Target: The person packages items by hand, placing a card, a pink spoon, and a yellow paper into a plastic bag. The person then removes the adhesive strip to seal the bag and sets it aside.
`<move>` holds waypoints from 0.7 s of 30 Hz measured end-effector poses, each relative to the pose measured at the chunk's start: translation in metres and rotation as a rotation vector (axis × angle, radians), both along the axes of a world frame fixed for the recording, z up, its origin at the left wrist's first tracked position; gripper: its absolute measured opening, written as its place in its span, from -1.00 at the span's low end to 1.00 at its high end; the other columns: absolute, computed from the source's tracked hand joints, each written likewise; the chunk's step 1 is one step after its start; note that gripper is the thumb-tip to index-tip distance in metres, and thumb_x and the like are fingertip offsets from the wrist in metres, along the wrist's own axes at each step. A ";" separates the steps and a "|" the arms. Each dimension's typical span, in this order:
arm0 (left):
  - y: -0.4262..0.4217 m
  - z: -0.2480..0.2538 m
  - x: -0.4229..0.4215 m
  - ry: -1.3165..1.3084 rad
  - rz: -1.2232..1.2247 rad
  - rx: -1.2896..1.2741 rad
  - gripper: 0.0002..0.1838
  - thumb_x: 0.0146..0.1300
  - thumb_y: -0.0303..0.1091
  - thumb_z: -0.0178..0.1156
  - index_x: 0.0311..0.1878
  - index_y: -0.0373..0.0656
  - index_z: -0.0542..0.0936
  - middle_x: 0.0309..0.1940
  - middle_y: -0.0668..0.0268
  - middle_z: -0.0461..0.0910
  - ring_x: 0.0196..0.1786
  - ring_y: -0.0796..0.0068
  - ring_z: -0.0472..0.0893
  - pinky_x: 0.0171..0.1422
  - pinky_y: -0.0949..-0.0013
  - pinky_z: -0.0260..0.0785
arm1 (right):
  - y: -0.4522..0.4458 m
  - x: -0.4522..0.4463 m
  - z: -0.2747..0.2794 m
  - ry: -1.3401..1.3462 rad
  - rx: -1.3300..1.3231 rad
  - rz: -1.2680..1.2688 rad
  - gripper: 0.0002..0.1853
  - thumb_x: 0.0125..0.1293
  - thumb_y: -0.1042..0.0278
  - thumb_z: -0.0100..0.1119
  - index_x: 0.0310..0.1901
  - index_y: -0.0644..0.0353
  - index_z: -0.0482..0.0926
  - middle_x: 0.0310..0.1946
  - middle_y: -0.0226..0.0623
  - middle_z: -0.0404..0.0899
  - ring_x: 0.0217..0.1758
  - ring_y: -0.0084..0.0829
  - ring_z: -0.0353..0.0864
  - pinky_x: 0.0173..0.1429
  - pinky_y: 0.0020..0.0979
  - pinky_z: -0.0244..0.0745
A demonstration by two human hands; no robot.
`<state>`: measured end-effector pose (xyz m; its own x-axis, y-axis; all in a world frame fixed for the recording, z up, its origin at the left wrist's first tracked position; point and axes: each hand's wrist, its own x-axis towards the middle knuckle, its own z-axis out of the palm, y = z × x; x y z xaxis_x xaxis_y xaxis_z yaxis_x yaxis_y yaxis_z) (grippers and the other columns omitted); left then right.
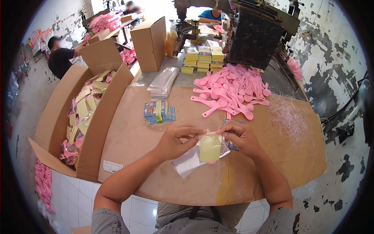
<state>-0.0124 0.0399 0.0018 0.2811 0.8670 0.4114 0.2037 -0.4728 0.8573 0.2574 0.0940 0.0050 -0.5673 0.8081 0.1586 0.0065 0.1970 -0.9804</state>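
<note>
Clear bag (223, 148) around yellow card (210, 148)

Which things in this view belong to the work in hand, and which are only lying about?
Apparently in the work:
clear plastic bag
yellow card
pink spoons
flat clear bags
banded picture cards
open carton

Apparently lying about:
tangled clear shreds
pink bundle, lower left

Right of the right hand (239, 136) stands a white wall (331, 58) with flaking grey patches. A brown cardboard-covered table (124, 128) spreads beneath it. White square floor tiles (66, 195) show below, leftward; bright white light (157, 7) glares far beyond.
</note>
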 end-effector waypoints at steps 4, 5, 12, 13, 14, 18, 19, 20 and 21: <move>0.003 -0.012 -0.003 -0.149 -0.055 -0.145 -0.79 0.45 -0.53 0.28 0.08 -0.28 0.76 -0.05 0.24 0.73 -0.01 0.55 0.70 -0.03 0.44 0.66 | 0.001 0.002 0.004 -0.017 -0.049 0.024 -0.85 0.45 0.52 0.27 -0.04 0.31 0.76 -0.21 -0.41 0.71 -0.21 -0.66 0.64 -0.09 -0.55 0.55; 0.004 -0.014 -0.002 -0.155 -0.050 -0.172 -0.80 0.46 -0.50 0.29 0.08 -0.29 0.76 -0.05 0.24 0.73 -0.02 0.56 0.71 -0.04 0.44 0.66 | 0.001 0.001 0.002 -0.032 -0.022 0.020 -0.85 0.45 0.52 0.28 -0.04 0.32 0.76 -0.20 -0.40 0.71 -0.19 -0.65 0.65 -0.08 -0.54 0.56; 0.006 -0.017 0.001 -0.197 -0.040 -0.313 -0.79 0.45 -0.45 0.35 0.08 -0.28 0.74 -0.12 0.29 0.78 -0.19 0.63 0.75 -0.12 0.52 0.64 | 0.000 0.000 -0.002 -0.059 -0.048 0.044 -0.83 0.44 0.54 0.30 0.01 0.35 0.71 -0.19 -0.38 0.71 -0.12 -0.61 0.69 -0.03 -0.52 0.60; 0.005 -0.017 0.001 -0.196 -0.036 -0.337 -0.79 0.45 -0.45 0.35 0.08 -0.28 0.74 -0.13 0.30 0.79 -0.20 0.63 0.75 -0.12 0.53 0.64 | 0.000 0.001 -0.002 -0.051 -0.079 0.044 -0.82 0.44 0.55 0.29 0.02 0.36 0.70 -0.18 -0.37 0.71 -0.11 -0.60 0.70 -0.02 -0.51 0.60; 0.006 -0.015 0.002 -0.194 -0.032 -0.360 -0.79 0.44 -0.45 0.36 0.08 -0.27 0.73 -0.15 0.31 0.79 -0.21 0.64 0.75 -0.13 0.53 0.64 | 0.001 0.001 -0.002 -0.049 -0.087 0.048 -0.82 0.45 0.54 0.29 0.03 0.36 0.69 -0.18 -0.38 0.71 -0.10 -0.60 0.70 -0.02 -0.51 0.60; 0.007 -0.017 0.001 -0.193 -0.035 -0.387 -0.79 0.45 -0.44 0.36 0.08 -0.27 0.73 -0.18 0.32 0.80 -0.22 0.65 0.75 -0.13 0.54 0.64 | 0.004 0.003 -0.008 -0.043 -0.069 0.062 -0.79 0.46 0.54 0.29 0.07 0.37 0.66 -0.15 -0.38 0.70 -0.10 -0.59 0.70 -0.02 -0.50 0.60; 0.006 -0.015 0.001 -0.201 -0.029 -0.396 -0.79 0.45 -0.44 0.36 0.08 -0.27 0.73 -0.18 0.32 0.80 -0.22 0.65 0.75 -0.12 0.54 0.64 | 0.004 0.002 -0.010 -0.041 -0.054 0.066 -0.77 0.46 0.54 0.28 0.09 0.38 0.65 -0.15 -0.37 0.70 -0.11 -0.59 0.69 -0.03 -0.50 0.60; 0.005 -0.011 0.003 -0.210 -0.023 -0.404 -0.79 0.45 -0.43 0.36 0.08 -0.27 0.73 -0.18 0.32 0.80 -0.22 0.65 0.75 -0.12 0.53 0.64 | 0.002 0.000 -0.010 0.005 -0.059 0.038 -0.75 0.46 0.53 0.29 0.12 0.37 0.63 -0.16 -0.37 0.70 -0.12 -0.60 0.68 -0.03 -0.50 0.59; 0.005 -0.009 0.003 -0.219 -0.018 -0.410 -0.79 0.45 -0.43 0.37 0.08 -0.27 0.73 -0.18 0.32 0.80 -0.22 0.65 0.75 -0.12 0.53 0.64 | 0.000 -0.004 -0.009 0.050 -0.064 0.011 -0.73 0.46 0.53 0.29 0.14 0.36 0.62 -0.16 -0.38 0.69 -0.13 -0.60 0.68 -0.04 -0.50 0.58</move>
